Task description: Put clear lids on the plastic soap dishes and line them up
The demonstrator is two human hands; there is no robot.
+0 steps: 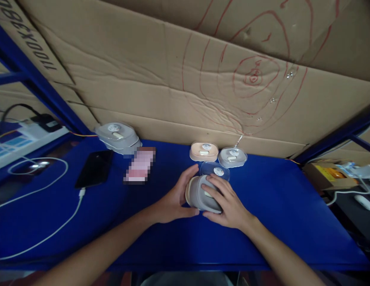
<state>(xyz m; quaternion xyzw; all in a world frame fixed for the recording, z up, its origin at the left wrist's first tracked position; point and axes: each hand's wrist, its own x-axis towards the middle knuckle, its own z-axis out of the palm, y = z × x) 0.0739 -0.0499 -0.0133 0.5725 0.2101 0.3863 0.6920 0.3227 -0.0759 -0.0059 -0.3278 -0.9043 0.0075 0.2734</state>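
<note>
Both of my hands grip a grey lidded container (197, 194) tilted on its side on the blue table (262, 222). My left hand (175, 198) cups its left end with fingers curled round it. My right hand (225, 200) lies over its right side, fingers pressed on it. A clear round lid (215, 169) with a white sticker lies just behind the container. Further back stand a peach container (203, 151) and a grey one (233, 157).
A stack of grey containers (117, 137) sits at the back left. A black phone (94, 168) with a white cable (53, 230) and a blurred pink item (140, 165) lie to the left. Cardboard (185, 79) walls the back. Boxes (328, 174) sit off the right edge.
</note>
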